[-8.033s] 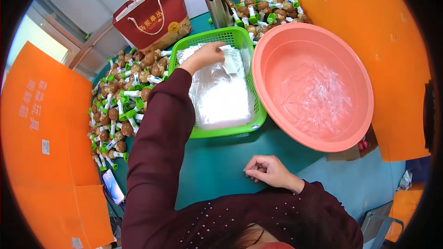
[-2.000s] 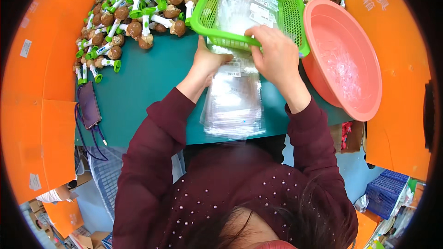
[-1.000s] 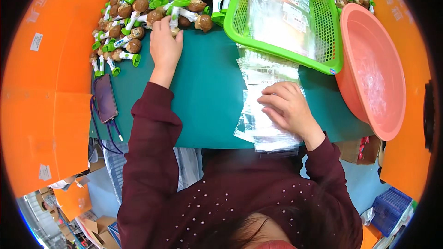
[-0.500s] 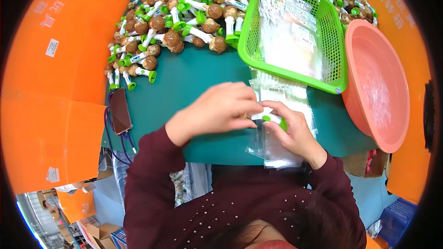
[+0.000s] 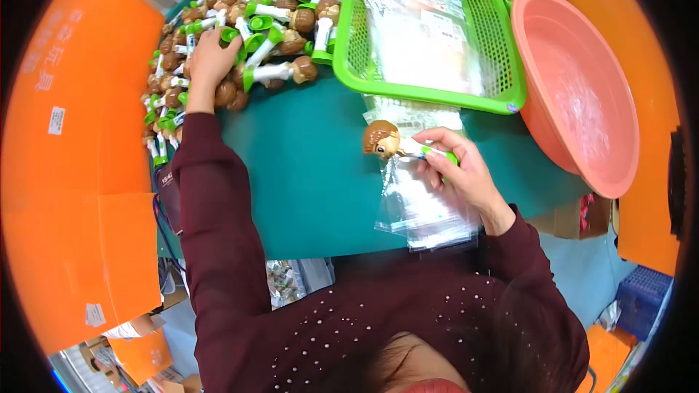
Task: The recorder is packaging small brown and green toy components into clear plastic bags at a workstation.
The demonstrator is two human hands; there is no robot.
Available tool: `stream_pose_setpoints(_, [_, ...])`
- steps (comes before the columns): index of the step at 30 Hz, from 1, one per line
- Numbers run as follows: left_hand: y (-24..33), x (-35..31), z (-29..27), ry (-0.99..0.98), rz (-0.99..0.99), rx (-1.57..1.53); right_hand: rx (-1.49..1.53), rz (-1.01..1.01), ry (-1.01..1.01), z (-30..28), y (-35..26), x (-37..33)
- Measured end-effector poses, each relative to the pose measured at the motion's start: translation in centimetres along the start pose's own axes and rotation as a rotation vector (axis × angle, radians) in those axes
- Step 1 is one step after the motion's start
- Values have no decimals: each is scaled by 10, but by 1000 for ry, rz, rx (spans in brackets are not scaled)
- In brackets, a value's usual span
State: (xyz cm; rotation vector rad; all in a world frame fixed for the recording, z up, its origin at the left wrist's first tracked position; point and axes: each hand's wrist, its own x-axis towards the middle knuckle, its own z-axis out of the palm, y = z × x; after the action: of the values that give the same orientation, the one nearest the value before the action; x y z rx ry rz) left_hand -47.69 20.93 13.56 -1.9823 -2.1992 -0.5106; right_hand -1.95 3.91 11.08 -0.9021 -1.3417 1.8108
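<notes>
My right hand (image 5: 460, 175) is closed around the white handle of a doll-headed toy (image 5: 382, 140), its brown-haired head pointing left and its green end by my palm. Clear plastic bags (image 5: 422, 207) lie beneath that hand in a loose stack. At the back left, my left hand (image 5: 211, 65) reaches onto the pile of similar doll-headed toys (image 5: 280, 18). Its thumb and fingers are apart over them, and the fingertips are partly hidden among the green ends.
A green plastic basket (image 5: 429, 100) holding flat printed bags stands at the back. Right of it is a pink basin (image 5: 518, 36) with small clear pieces inside. A phone (image 5: 169, 196) with a purple cord lies beside my left sleeve. Orange panels (image 5: 80, 138) flank the green table (image 5: 313, 175).
My left hand has left my right hand and moved to the toy pile at the back left. The toy's head, hidden before, now shows in my right hand. The view has shifted slightly.
</notes>
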Motion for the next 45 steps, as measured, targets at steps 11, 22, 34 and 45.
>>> stream_pose_setpoints(11, [116,-139,15,85,169,20,-377,-267,42,-22,15,-41])
stream_pose_setpoints(22, [161,-234,44,270,323,43,-636,-188,343,-90,57,-125])
stream_pose_setpoints(34, [298,-325,94,-263,516,-591,-1144,-557,-332,-105,105,-121])
stream_pose_setpoints(45, [303,-301,119,-205,530,-529,-1104,-749,-244,-137,130,-128])
